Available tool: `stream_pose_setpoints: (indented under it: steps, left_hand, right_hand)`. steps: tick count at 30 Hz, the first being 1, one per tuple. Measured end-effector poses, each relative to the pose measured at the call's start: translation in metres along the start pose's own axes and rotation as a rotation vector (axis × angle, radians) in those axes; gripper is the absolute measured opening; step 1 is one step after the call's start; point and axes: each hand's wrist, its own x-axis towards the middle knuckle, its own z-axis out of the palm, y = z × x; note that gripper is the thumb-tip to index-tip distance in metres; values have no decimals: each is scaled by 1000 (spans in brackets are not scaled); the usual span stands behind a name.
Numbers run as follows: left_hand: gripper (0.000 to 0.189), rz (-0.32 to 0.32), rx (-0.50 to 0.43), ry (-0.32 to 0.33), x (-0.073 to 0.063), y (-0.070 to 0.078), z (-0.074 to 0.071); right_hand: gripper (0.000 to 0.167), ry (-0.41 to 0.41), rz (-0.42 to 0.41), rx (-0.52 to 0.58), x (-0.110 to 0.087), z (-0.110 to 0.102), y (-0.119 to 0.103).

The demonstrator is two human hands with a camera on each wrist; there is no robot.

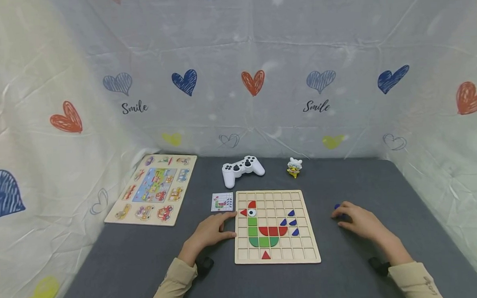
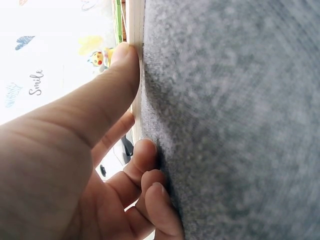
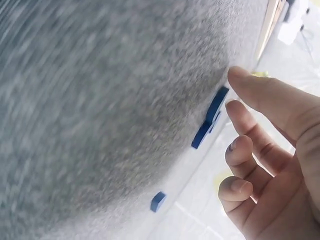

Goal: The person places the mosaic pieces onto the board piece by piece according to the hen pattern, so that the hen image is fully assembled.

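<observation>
A wooden grid board (image 1: 277, 261) lies on the dark table. Red, green, blue and eye-marked pieces form a bird-like picture in its cells. My left hand (image 1: 211, 230) rests at the board's left edge, thumb and forefinger touching its side, the other fingers on the cloth. To the right of the board, my right hand (image 1: 359, 221) hovers low with loosely bent fingers and nothing between them. Just past its fingertips is a blue piece (image 1: 337, 206), mostly hidden in the head view. The right wrist view shows blue pieces (image 3: 217, 105) close together and one apart (image 3: 158, 201).
A small pattern card (image 1: 222, 202) lies by the board's upper left corner. Behind the board are a white game controller (image 1: 243, 170) and a small figurine (image 1: 294, 167). A wooden vehicle puzzle (image 1: 154, 188) lies at the left. A heart-printed curtain (image 1: 250, 55) surrounds the table.
</observation>
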Motion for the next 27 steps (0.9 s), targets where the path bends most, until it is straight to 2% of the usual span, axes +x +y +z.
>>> stream_pose_setpoints:
  steps: [8,27]
  left_hand:
    - [64,-4,-1,2,0,-2,2]
    - [63,-5,-9,0,0,0,0]
  right_hand:
    - [20,28,-3,-9,0,-1,7]
    - [18,8,-2,-41,3,-1,9]
